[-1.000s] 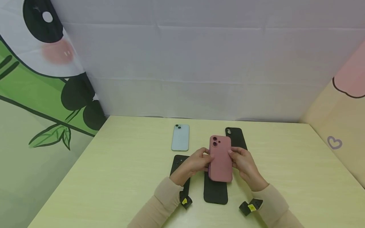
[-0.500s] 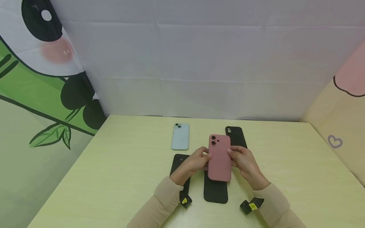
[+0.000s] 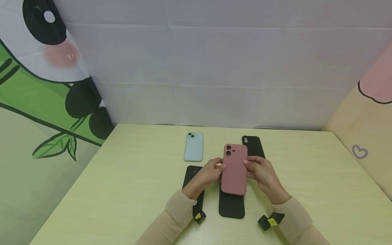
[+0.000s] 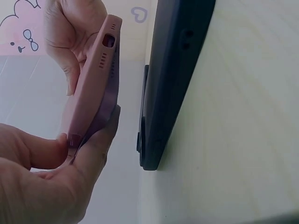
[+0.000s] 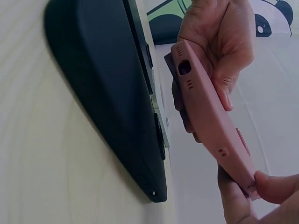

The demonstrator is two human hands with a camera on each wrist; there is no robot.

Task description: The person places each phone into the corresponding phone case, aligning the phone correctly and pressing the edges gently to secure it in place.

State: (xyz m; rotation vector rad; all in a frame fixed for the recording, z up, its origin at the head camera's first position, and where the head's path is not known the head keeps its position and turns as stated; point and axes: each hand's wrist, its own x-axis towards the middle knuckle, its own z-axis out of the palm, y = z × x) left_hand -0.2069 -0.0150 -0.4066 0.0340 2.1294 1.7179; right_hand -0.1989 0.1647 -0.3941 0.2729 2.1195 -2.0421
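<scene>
Both pinch pink case [image 3: 234, 170] by long edges: left grip [image 3: 211, 171], right grip [image 3: 263, 175]; gap above black case [image 3: 231, 206].

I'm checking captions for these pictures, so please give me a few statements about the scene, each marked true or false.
1. The left hand and the right hand both hold the pink case. True.
2. The pink case lies flat on the table. False: it is held up above it.
3. In the head view, the pale blue phone lies to the left of the pink case. True.
4. The sleeves are black. False: they are beige.
5. The pink case has an opening in one end. True.
</scene>
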